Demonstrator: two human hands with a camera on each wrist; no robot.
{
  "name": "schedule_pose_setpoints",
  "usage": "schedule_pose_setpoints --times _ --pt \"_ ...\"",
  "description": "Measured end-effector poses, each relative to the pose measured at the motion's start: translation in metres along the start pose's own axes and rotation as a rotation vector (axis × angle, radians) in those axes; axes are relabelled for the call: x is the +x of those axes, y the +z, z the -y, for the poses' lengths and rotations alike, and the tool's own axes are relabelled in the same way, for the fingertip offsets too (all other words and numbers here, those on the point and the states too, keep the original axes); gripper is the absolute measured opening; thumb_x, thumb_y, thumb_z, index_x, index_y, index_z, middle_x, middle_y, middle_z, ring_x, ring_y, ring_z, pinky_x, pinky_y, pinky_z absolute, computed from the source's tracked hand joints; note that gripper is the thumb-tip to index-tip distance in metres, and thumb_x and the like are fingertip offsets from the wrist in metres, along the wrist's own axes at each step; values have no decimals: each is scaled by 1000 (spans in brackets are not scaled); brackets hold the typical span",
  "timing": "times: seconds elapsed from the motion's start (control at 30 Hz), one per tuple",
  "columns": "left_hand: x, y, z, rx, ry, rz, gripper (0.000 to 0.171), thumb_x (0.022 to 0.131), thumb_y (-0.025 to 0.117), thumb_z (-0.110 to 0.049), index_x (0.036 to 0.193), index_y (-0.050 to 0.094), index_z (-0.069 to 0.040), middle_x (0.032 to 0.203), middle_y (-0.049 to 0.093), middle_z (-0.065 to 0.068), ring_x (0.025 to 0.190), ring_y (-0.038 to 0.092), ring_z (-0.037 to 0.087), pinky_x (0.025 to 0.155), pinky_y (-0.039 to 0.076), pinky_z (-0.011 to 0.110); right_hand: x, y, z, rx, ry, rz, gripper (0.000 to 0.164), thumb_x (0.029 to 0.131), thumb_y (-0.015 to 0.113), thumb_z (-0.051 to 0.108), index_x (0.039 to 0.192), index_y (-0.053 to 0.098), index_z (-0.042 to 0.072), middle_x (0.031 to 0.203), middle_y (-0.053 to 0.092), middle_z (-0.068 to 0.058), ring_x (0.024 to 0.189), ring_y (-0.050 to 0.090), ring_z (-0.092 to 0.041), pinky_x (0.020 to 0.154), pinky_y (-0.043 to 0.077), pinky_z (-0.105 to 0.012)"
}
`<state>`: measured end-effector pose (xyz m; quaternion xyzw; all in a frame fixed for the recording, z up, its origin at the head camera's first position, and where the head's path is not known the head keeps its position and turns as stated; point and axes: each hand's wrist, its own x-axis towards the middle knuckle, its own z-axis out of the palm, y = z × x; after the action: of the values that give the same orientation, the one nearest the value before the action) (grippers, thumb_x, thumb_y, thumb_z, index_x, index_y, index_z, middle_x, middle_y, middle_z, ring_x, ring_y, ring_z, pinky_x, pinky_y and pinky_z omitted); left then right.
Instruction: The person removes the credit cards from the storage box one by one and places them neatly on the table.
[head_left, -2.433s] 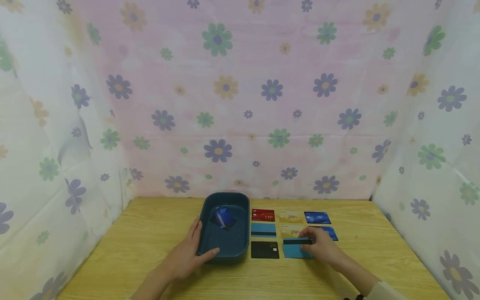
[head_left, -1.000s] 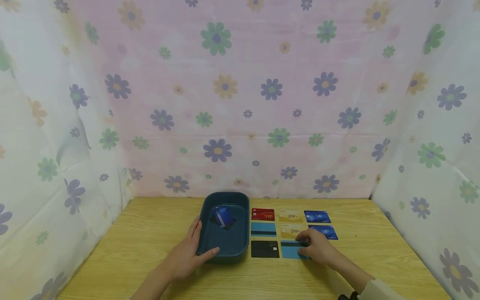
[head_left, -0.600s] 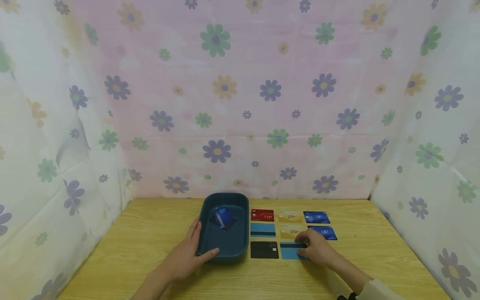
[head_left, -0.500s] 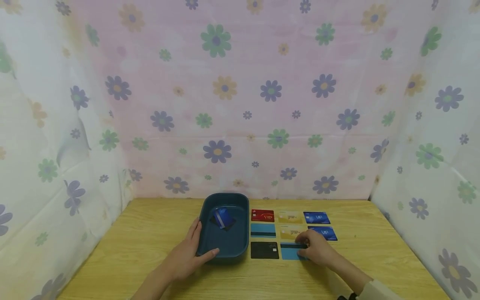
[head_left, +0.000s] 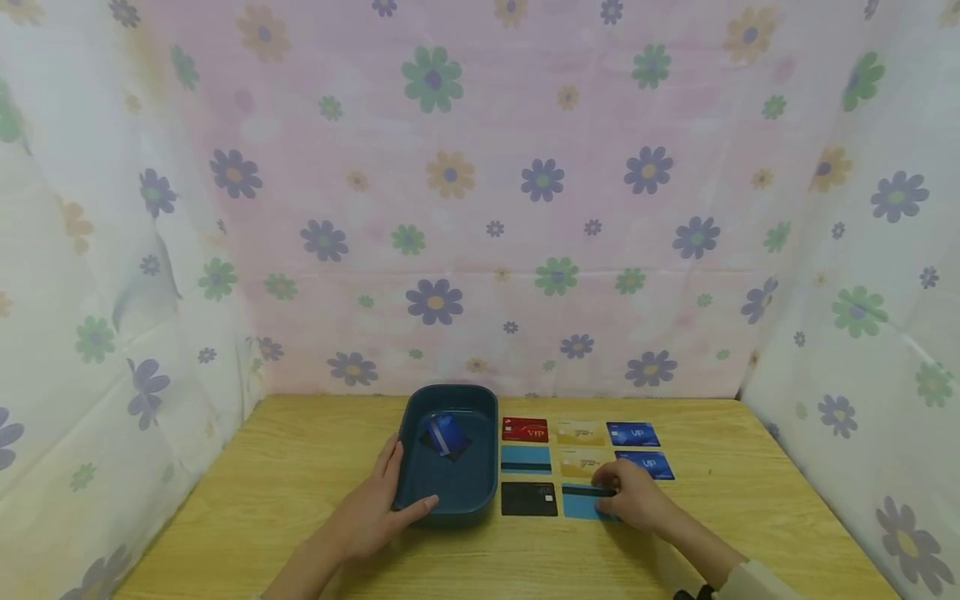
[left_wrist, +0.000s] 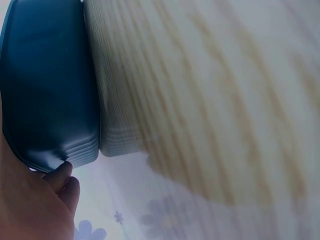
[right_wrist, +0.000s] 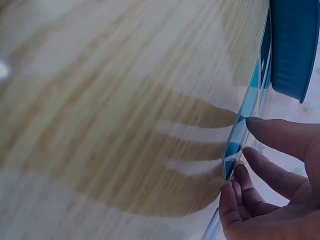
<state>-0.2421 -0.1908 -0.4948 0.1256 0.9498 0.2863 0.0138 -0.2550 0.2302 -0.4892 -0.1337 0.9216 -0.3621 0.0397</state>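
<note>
My left hand (head_left: 371, 512) grips the near-left corner of a dark blue plastic tray (head_left: 457, 490), thumb on the near rim and fingers along its left side. Inside the tray lie a blue card (head_left: 448, 435) and a dark card partly under it. My right hand (head_left: 637, 497) pinches the right end of a light blue card (head_left: 583, 506) with a black stripe, lying on the table in the nearest row. In the right wrist view, thumb and fingers (right_wrist: 272, 172) meet the edges of this light blue card (right_wrist: 242, 117). My fingers hide its right end.
Left of the held card is a black card (head_left: 528, 499). Behind are another light blue card (head_left: 526, 459), a red VIP card (head_left: 525, 429), gold cards (head_left: 579, 432) and blue VIP cards (head_left: 632, 434). A flowered cloth (head_left: 480, 208) walls the wooden table (head_left: 285, 467).
Since the oldest frame, the light blue card has shifted slightly left and now lies flat under my right hand. Over the last second both hands stay almost still.
</note>
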Motion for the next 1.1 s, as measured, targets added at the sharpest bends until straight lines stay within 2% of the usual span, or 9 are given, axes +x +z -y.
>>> schedule_pose_setpoints --times 0.17,0.33,0.53,0.8,1.1 --pt "2 1 2 -9 -3 9 114 91 58 -74 165 5 -5 172 0 12 141 43 44 106 43 59 1 -3 8 -31 -15 13 27 80 83 4 105 73 -1 105 69 -8 95 62 -28 83 52 -49" --pt "3 1 2 -15 -20 19 116 89 59 -75 165 3 -7 173 -2 10 140 45 44 106 44 59 5 -8 21 -29 -34 10 29 82 82 8 108 73 -2 112 69 -11 104 62 -35 89 51 -55" --pt "1 -1 1 -18 -21 22 117 89 58 -76 165 4 -6 172 -1 12 145 39 44 109 40 60 16 -10 40 2 -58 30 27 87 79 11 111 73 0 116 68 -13 108 59 -39 88 51 -56" --pt "0 -5 -3 -24 -14 16 115 90 58 -74 165 5 -4 172 0 13 146 36 45 111 38 60 31 1 68 20 -153 1 26 88 79 13 112 73 3 116 65 -12 108 57 -39 88 50 -52" --pt "-2 -3 -3 -20 -4 13 115 91 59 -72 164 6 -2 172 0 15 146 34 46 111 38 61 43 19 87 84 -231 30 28 92 75 11 118 70 1 119 65 -18 113 58 -44 95 49 -58"
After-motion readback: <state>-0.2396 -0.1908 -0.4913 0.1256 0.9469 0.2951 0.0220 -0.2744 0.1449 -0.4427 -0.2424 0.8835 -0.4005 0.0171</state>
